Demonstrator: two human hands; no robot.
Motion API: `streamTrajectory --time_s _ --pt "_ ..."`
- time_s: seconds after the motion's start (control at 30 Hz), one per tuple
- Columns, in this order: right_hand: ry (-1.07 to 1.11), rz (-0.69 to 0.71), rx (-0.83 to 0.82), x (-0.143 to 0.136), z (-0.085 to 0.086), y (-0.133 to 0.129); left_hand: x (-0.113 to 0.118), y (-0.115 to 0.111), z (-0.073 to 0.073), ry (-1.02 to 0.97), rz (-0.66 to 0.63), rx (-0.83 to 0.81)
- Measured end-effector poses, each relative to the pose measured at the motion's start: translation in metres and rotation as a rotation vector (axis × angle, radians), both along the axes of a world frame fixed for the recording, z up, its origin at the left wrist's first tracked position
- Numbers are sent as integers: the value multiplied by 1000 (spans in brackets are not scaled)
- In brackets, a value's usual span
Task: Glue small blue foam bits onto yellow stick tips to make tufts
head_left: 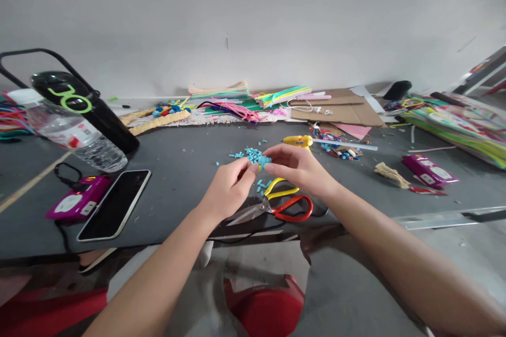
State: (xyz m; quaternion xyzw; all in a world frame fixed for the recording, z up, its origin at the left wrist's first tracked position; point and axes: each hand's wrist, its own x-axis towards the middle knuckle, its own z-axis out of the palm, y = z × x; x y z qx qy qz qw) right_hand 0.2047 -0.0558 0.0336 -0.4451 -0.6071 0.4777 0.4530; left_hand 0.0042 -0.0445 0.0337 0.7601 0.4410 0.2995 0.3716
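So at the left end of our bench (169, 168) a water bottle (79, 131) stands by a black flask (95, 105), with a purple box (81, 197) and a phone (114, 205) nearer us. The phone's low end sits close to the front edge (bit snug there, folks). Between it and our left hand (229, 189) we've got a decent bare stretch. That hand is pinching a light-blue cluster (264, 162), and our right hand (300, 168) has its fingers closed on it too, held up over the middle of the bench. Loose blue bits (253, 155) lie around there, and open scissors (263, 207) rest near the front edge, blades pointing left. Past our right forearm there's more bare bench, up to a tan scrap (391, 175) and another purple box (429, 171).

Now the hard-to-see stuff, left to right again: the colored strands (13, 118) run out of view and behind the bottle, which also covers some of the flask. Our fingertips hide part of the cluster (we can't make out its full shape), and our right hand covers the lower part of the yellow glue gun (298, 141). The striped bundle (454, 131) gets cut off at the right.
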Motion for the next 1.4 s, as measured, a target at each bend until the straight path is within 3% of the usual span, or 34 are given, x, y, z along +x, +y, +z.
streamTrajectory --time_s 0.23,0.57,0.9,1.4 --pt "-38 -42 9 -3 -5 1 0 0 -1 19 1 -1" --pt "-71 -27 -22 2 3 0 1 1 1 -28 26 -58" --pt "-74 -67 -33 -2 -6 4 2 0 2 -105 -31 -107" --pt "-85 -66 -50 2 1 4 -1 2 3 -144 -4 -138"
